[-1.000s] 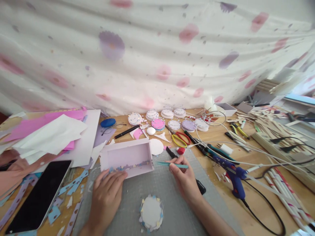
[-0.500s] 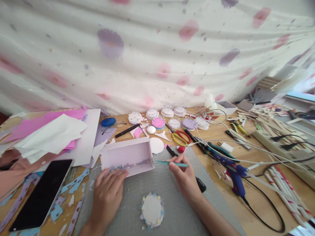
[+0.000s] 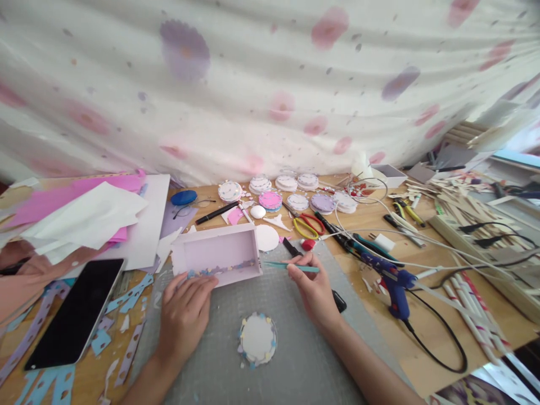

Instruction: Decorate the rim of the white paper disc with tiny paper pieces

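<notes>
1. A flowered curtain (image 3: 253, 101) hangs behind the wooden worktop (image 3: 436, 334); a grey mat (image 3: 228, 377) fills the lower centre.
2. The lilac box (image 3: 223, 253) lies centre-left, its long axis running left to right; scraps (image 3: 240, 266) collect along its near side.
3. The left hand (image 3: 188, 309) is nearer, fingers over the box's front wall; whether they pinch it I cannot tell.
4. The right hand (image 3: 314, 287), right of the box, pinches teal tweezers (image 3: 281, 264) in its grip, tips pointing left, just beside the box's right end.
5. Count: one box, one pair of tweezers, one trimmed disc (image 3: 258, 339) at lower centre, eight disc stacks (image 3: 270, 201) behind, one glue gun (image 3: 394, 284) at right, one phone (image 3: 76, 315) at lower left.
</notes>
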{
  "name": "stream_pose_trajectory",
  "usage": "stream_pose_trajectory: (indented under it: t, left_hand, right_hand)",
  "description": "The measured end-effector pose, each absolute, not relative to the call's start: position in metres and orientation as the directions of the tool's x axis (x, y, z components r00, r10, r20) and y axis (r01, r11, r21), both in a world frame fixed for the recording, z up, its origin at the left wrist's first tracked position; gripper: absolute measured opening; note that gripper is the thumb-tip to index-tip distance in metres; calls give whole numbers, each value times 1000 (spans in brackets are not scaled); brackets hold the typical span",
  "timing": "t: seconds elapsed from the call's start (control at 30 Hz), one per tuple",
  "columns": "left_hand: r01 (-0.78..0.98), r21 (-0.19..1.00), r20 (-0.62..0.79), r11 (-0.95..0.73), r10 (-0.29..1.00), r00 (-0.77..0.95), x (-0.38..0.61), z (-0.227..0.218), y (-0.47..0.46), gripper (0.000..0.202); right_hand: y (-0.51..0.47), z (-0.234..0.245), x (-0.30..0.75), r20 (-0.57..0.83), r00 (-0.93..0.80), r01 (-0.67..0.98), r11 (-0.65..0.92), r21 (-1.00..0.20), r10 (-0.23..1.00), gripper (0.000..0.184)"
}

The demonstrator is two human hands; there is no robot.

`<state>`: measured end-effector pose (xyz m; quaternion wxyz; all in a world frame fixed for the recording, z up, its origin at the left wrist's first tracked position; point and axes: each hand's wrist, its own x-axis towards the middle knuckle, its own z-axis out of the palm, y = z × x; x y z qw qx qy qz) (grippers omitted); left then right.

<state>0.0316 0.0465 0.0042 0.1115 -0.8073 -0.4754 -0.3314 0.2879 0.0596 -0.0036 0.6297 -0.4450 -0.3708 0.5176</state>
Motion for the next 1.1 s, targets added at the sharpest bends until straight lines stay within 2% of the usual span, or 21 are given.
stream_pose_trajectory:
  t: [0.27,0.5,0.73,0.87,0.97,1.1]
  left_hand:
    - [842,132,632,-523,698,335,32,6,45,24]
    - [843,142,633,-518,702,325,32,4,45,25]
    - [843,158,628,-514,711,316,32,4,44,24]
    - [843,155,622,-515,714,321,32,4,44,25]
    - [843,161,623,-513,715,317,32,4,43,26]
    - [839,171,628,-517,713,312,32,4,42,26]
  right_hand:
    - [60,-10,291,45,187,-306,102,-947,981,30]
    - [62,-1,291,107,215,-201,151,-968,971,32]
    - [64,18,285,294,147,5,297,-955,944,27]
    - [68,21,279,428,53,174,414,-894,902,20]
    - [71,21,275,530,-73,316,524,-791,845,18]
    - [76,18,270,566,-250,436,613,-659,785,16]
